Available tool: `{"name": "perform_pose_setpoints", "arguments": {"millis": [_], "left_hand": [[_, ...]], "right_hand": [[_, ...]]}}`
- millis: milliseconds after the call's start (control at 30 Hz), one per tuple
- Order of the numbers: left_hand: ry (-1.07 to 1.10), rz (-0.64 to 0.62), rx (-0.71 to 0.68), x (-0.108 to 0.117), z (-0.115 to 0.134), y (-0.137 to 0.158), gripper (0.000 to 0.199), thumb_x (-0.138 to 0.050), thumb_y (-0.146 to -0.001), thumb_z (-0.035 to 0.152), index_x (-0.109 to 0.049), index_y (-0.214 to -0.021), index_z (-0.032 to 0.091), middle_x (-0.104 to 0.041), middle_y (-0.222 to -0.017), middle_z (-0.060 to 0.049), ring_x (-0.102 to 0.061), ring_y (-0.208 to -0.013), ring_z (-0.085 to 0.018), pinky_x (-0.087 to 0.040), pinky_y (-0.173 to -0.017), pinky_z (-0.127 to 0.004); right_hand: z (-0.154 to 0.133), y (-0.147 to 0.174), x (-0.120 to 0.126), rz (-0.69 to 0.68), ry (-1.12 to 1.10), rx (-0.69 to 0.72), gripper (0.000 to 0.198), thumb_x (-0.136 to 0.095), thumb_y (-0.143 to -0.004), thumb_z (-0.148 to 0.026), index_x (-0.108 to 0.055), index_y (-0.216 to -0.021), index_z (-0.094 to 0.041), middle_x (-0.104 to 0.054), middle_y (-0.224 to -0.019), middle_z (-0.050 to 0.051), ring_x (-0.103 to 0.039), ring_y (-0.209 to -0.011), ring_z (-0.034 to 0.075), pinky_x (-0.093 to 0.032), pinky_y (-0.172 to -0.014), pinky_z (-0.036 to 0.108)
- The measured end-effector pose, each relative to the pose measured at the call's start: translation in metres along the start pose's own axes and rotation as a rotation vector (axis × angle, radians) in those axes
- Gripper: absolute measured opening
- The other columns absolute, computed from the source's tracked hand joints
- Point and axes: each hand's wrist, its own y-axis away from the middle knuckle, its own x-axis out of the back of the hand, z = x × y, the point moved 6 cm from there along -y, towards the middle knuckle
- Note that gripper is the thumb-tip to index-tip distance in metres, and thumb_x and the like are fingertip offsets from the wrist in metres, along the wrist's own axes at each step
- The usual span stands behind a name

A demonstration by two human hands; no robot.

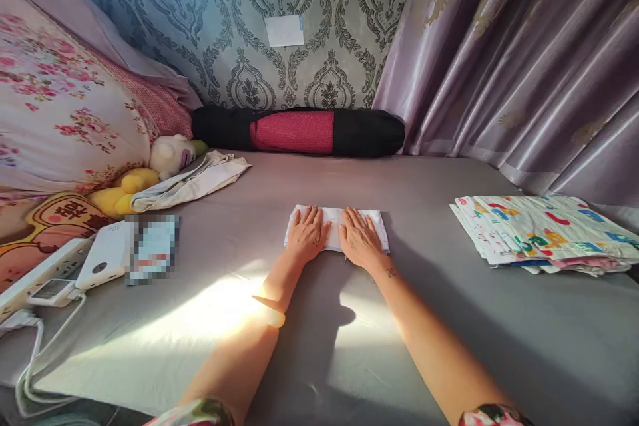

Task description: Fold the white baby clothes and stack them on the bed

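Note:
A small folded white cloth (333, 218) lies flat on the grey sheet, near the middle of the view. Pressed onto its left half is my left hand (307, 234), palm down with the fingers stretched out. My right hand (360, 238) rests flat on the right half in the same way, fingers extended. A narrow strip of the cloth shows between the two hands. A loose thread hangs at its near edge. The palms and most of the cloth under them are hidden.
To the right sits a stack of folded printed cloths (549, 229). A black and red bolster (292, 131) lies along the wall. On the left are a crumpled pale cloth (194, 180), plush toys (172, 154), a white power bank (104, 256) and a power strip (44, 276) with cables.

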Motion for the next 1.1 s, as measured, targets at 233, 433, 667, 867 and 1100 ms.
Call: {"name": "perform_pose_setpoints", "arguments": {"millis": [233, 433, 667, 867, 1100], "left_hand": [[-0.048, 0.086, 0.043, 0.003, -0.009, 0.002, 0.056, -0.019, -0.101, 0.04, -0.05, -0.139, 0.013, -0.046, -0.149, -0.015, -0.033, -0.143, -0.028, -0.021, -0.119, -0.051], [-0.028, 0.012, 0.081, -0.001, -0.012, 0.002, 0.056, -0.022, -0.101, 0.042, -0.046, -0.142, 0.013, -0.044, -0.15, -0.015, -0.032, -0.144, -0.03, -0.024, -0.118, -0.051], [0.001, 0.034, 0.08, 0.0, -0.013, 0.003, 0.055, -0.021, -0.101, 0.042, -0.048, -0.141, 0.015, -0.047, -0.148, -0.014, -0.033, -0.143, -0.029, -0.023, -0.118, -0.052], [-0.012, 0.11, 0.127, 0.003, -0.024, 0.004, 0.057, -0.02, -0.1, 0.038, -0.05, -0.14, 0.011, -0.046, -0.149, -0.015, -0.029, -0.145, -0.031, -0.02, -0.119, -0.054], [0.037, 0.071, 0.213, -0.005, -0.035, 0.004, 0.058, -0.024, -0.099, 0.039, -0.043, -0.145, 0.01, -0.041, -0.151, -0.017, -0.033, -0.143, -0.031, -0.025, -0.117, -0.052]], "right_hand": [[0.008, 0.005, 0.01, 0.05, 0.076, -0.07, 0.056, -0.021, -0.102, -0.031, -0.035, -0.149, -0.003, -0.03, -0.156, 0.014, -0.023, -0.146, 0.024, -0.008, -0.12, 0.047], [0.012, 0.005, 0.003, -0.007, 0.062, -0.101, 0.057, -0.019, -0.102, -0.032, -0.034, -0.15, -0.004, -0.029, -0.157, 0.013, -0.023, -0.146, 0.024, -0.011, -0.12, 0.046], [0.014, 0.004, 0.0, -0.019, 0.04, -0.101, 0.058, -0.019, -0.102, -0.034, -0.034, -0.15, -0.005, -0.029, -0.157, 0.013, -0.022, -0.146, 0.023, -0.011, -0.12, 0.046], [0.028, 0.005, 0.01, 0.03, 0.058, -0.153, 0.058, -0.018, -0.102, -0.032, -0.032, -0.15, -0.003, -0.026, -0.158, 0.015, -0.021, -0.146, 0.026, -0.011, -0.119, 0.049], [0.054, 0.005, 0.002, 0.037, 0.044, -0.288, 0.059, -0.019, -0.101, -0.034, -0.035, -0.148, -0.003, -0.026, -0.158, 0.018, -0.025, -0.145, 0.027, -0.021, -0.116, 0.045]]}}
